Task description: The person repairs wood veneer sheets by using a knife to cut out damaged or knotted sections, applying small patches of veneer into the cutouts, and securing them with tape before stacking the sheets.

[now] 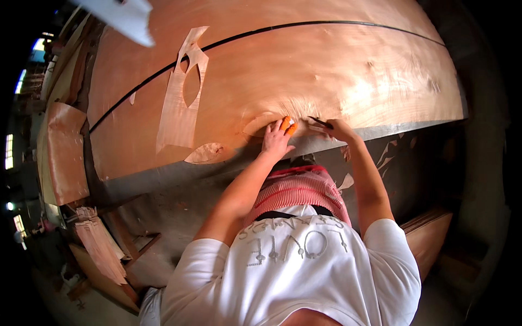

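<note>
Thin wood sheet (304, 65), large, carries one long wood strip (174, 117) with two cut-out holes, and two leaf-shaped pieces (205, 154): one left near the sheet's front edge, one just beside the left hand (277, 142). Count in work area: one orange object (286, 124), one slim dark tool (319, 122). Orange object lies at the left fingertips, touching; thumb stands apart, and whether the fingers grip it cannot be told. Right hand (340, 131) is closed round the dark tool, whose tip points left, toward the orange object, near but apart.
</note>
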Demonstrator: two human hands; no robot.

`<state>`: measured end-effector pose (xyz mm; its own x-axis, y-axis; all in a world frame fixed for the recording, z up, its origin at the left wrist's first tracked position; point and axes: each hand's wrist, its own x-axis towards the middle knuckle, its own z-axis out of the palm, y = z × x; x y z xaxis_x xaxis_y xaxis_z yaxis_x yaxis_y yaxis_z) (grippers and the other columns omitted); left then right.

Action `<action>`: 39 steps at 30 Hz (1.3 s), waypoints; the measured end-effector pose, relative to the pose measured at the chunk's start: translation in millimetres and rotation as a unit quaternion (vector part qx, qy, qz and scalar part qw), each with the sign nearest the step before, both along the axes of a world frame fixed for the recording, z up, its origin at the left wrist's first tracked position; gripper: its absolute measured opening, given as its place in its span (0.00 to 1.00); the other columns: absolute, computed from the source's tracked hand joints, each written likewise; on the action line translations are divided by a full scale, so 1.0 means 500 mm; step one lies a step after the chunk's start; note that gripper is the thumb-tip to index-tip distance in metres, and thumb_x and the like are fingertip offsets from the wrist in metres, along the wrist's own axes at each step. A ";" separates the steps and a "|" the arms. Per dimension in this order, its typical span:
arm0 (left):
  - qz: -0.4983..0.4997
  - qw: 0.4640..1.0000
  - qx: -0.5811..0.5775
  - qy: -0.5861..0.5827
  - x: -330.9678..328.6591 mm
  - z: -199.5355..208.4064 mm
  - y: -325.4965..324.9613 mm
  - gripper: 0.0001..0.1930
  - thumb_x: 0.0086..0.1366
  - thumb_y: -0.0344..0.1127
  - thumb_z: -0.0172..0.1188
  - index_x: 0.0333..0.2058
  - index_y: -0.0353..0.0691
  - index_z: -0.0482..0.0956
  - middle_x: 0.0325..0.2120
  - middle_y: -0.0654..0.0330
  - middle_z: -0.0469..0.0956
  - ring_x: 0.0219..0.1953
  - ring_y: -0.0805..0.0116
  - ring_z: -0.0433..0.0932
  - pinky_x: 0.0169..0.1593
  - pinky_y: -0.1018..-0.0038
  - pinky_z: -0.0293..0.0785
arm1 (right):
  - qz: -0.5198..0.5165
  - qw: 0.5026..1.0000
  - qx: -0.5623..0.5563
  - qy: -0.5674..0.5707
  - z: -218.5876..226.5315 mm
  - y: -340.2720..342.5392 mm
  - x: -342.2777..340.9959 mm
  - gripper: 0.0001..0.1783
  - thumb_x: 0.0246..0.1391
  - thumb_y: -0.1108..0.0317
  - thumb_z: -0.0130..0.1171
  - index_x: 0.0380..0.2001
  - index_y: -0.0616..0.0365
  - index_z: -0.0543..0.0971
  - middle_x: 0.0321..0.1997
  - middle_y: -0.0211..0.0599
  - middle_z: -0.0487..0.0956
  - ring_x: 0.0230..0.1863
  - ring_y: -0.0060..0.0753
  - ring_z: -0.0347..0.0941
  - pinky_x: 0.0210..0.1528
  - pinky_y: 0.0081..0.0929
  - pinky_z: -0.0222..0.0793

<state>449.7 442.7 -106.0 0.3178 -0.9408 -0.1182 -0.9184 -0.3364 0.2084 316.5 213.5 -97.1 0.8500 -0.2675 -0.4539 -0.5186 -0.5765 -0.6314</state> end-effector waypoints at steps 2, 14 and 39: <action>0.017 0.998 -0.061 0.027 -0.004 0.001 0.005 0.32 0.48 0.54 0.61 0.51 0.47 0.69 0.56 0.58 0.58 0.59 0.59 0.52 0.58 0.59 0.52 | -0.077 0.990 0.120 -0.022 0.006 -0.019 -0.020 0.09 0.49 0.65 0.55 0.25 0.60 0.76 0.16 0.27 0.73 0.19 0.16 0.67 0.20 0.20 0.61; 0.159 0.966 -0.197 0.061 0.038 -0.037 0.128 0.31 0.55 0.40 0.56 0.55 0.33 0.59 0.58 0.50 0.55 0.60 0.53 0.54 0.61 0.65 0.52 | -0.216 0.937 0.268 -0.057 -0.090 0.235 0.240 0.11 0.47 0.60 0.60 0.27 0.57 0.78 0.16 0.27 0.73 0.17 0.18 0.68 0.19 0.17 0.61; 0.055 0.979 -0.188 0.059 -0.020 -0.032 0.104 0.27 0.50 0.36 0.58 0.50 0.34 0.67 0.54 0.52 0.62 0.59 0.57 0.57 0.60 0.63 0.54 | -0.244 0.935 0.256 0.025 -0.067 0.246 0.094 0.12 0.48 0.59 0.58 0.29 0.57 0.79 0.16 0.24 0.74 0.13 0.13 0.59 0.14 0.15 0.51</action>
<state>439.6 494.6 -121.9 0.4244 -0.8860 0.1869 -0.8428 -0.3111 0.4392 363.7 336.6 -130.6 0.6573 -0.3542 -0.6652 -0.6777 0.1082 -0.7273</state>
